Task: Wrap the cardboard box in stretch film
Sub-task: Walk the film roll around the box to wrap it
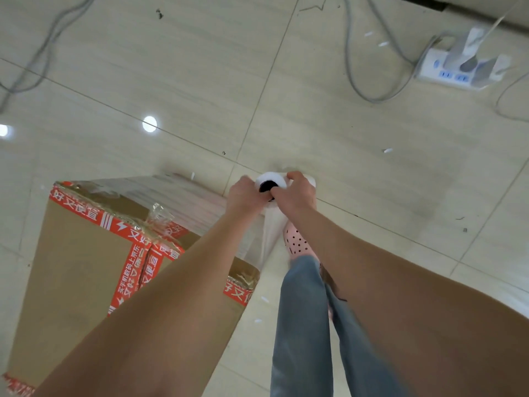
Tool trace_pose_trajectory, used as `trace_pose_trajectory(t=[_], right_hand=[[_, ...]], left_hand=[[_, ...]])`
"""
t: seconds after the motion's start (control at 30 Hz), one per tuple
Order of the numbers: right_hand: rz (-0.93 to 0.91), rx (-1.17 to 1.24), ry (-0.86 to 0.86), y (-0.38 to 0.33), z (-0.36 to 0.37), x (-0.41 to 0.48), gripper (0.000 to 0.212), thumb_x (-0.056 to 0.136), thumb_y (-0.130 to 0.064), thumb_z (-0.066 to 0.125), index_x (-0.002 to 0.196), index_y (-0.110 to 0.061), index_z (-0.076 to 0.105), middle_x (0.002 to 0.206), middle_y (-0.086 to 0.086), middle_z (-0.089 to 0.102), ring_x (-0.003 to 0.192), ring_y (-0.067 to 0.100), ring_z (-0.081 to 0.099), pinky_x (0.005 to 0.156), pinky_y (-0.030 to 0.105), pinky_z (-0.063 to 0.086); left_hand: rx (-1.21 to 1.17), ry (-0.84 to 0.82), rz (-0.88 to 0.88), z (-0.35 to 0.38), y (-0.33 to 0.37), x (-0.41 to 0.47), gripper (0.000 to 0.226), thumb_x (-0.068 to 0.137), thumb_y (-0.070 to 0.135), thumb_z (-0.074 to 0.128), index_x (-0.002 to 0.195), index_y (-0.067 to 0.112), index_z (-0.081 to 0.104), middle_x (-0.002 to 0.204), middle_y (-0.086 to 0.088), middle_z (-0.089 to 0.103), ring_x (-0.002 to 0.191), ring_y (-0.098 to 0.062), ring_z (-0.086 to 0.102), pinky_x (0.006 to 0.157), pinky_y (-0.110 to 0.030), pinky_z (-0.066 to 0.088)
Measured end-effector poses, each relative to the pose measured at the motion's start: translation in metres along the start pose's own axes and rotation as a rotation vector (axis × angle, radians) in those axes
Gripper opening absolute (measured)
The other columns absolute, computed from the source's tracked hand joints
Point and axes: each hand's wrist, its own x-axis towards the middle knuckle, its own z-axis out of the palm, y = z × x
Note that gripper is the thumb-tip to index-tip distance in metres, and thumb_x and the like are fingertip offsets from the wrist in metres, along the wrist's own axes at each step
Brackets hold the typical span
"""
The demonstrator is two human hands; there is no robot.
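A tall brown cardboard box (77,267) with red printed tape stands on the floor at the lower left. Clear stretch film (183,202) covers its far side and runs to a white roll of stretch film (272,181) held upright past the box's right corner. My left hand (243,196) grips the roll's top from the left. From the right, my right hand (297,193) grips it too, with a finger hooked into the dark core. A loose crumpled piece of film (160,216) sticks up on the box's top.
A white power strip (458,70) with plugs sits on the tiled floor at the upper right, and grey cables (355,70) trail from it. More cable (37,58) loops at the upper left. My jeans leg (303,325) and pink shoe (296,243) are beside the box.
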Motion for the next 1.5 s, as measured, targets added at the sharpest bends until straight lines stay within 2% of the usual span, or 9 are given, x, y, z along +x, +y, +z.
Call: trace_pose_trajectory(t=[0.13,0.27,0.6,0.73,0.93,1.03,1.13,1.27,1.5], right_hand=[[-0.004,-0.037,-0.022,-0.012,-0.001,0.002,0.035,0.085,-0.02,0.06,0.12,-0.014,0.054,0.1,0.004,0.056,0.093,0.025,0.059,0.08,0.034,0.05],[-0.033,-0.15,-0.017,-0.022,-0.005,0.009,0.038,0.085,-0.021,0.059,0.123,-0.02,0.056,0.106,0.002,0.06,0.094,0.024,0.059,0.074,0.03,0.046],[-0.128,-0.154,0.066,-0.062,0.009,0.019,0.04,0.086,-0.022,0.056,0.124,-0.024,0.048,0.108,0.0,0.054,0.097,0.024,0.058,0.07,0.032,0.041],[-0.085,-0.066,0.022,-0.085,0.014,0.03,0.043,0.086,-0.014,0.052,0.127,-0.028,0.051,0.096,-0.005,0.05,0.089,0.023,0.057,0.067,0.03,0.044],[-0.078,-0.095,-0.037,-0.096,0.016,0.038,0.042,0.088,-0.01,0.049,0.125,-0.03,0.057,0.11,0.0,0.062,0.081,0.02,0.057,0.06,0.024,0.044],[-0.106,-0.161,-0.056,-0.104,0.016,0.044,0.04,0.088,-0.011,0.05,0.122,-0.029,0.059,0.104,0.0,0.063,0.081,0.021,0.059,0.056,0.024,0.046],[-0.128,-0.23,-0.067,-0.113,0.015,0.049,0.039,0.087,-0.014,0.052,0.122,-0.029,0.059,0.107,0.001,0.064,0.09,0.025,0.062,0.072,0.032,0.054],[-0.108,-0.213,-0.068,-0.121,0.015,0.052,0.041,0.086,-0.022,0.057,0.126,-0.032,0.056,0.113,-0.001,0.063,0.089,0.021,0.06,0.071,0.03,0.051],[-0.095,-0.147,-0.108,-0.155,0.031,0.055,0.062,0.084,-0.038,0.064,0.139,-0.023,0.04,0.124,0.003,0.057,0.096,0.018,0.054,0.076,0.028,0.042]], left_hand=[[0.463,0.073,0.431,-0.013,0.018,0.012,0.024,0.083,0.009,0.056,0.106,0.01,0.05,0.101,-0.008,0.054,0.085,-0.029,0.058,0.065,-0.036,0.043],[0.594,0.074,0.434,-0.021,0.031,0.017,0.017,0.082,0.008,0.055,0.098,0.01,0.053,0.099,-0.009,0.058,0.084,-0.028,0.055,0.063,-0.033,0.036],[-0.21,0.221,-0.11,-0.031,0.016,0.036,0.023,0.079,0.031,0.062,0.077,0.008,0.058,0.072,-0.005,0.064,0.062,-0.024,0.064,0.055,-0.029,0.048],[-0.397,0.109,-0.226,-0.044,0.02,0.041,0.03,0.082,0.034,0.064,0.084,0.005,0.058,0.067,-0.005,0.062,0.049,-0.019,0.058,0.055,-0.029,0.052],[0.379,0.141,0.39,-0.073,0.032,0.06,0.032,0.085,0.019,0.059,0.114,0.011,0.049,0.107,-0.007,0.054,0.089,-0.029,0.059,0.062,-0.034,0.038],[0.501,0.16,0.44,-0.08,0.041,0.065,0.021,0.085,0.017,0.055,0.104,0.01,0.051,0.101,-0.009,0.055,0.085,-0.033,0.059,0.059,-0.034,0.035],[0.525,0.158,0.405,-0.087,0.049,0.071,0.019,0.081,0.012,0.057,0.099,0.008,0.052,0.095,-0.01,0.056,0.084,-0.033,0.058,0.06,-0.034,0.037],[0.466,0.137,0.263,-0.1,0.053,0.078,0.014,0.082,0.014,0.056,0.094,0.009,0.054,0.086,-0.006,0.055,0.08,-0.028,0.056,0.06,-0.032,0.039],[-0.124,0.237,-0.197,-0.115,0.03,0.093,0.024,0.085,0.033,0.059,0.083,0.009,0.056,0.068,-0.002,0.063,0.062,-0.02,0.063,0.049,-0.024,0.038]])
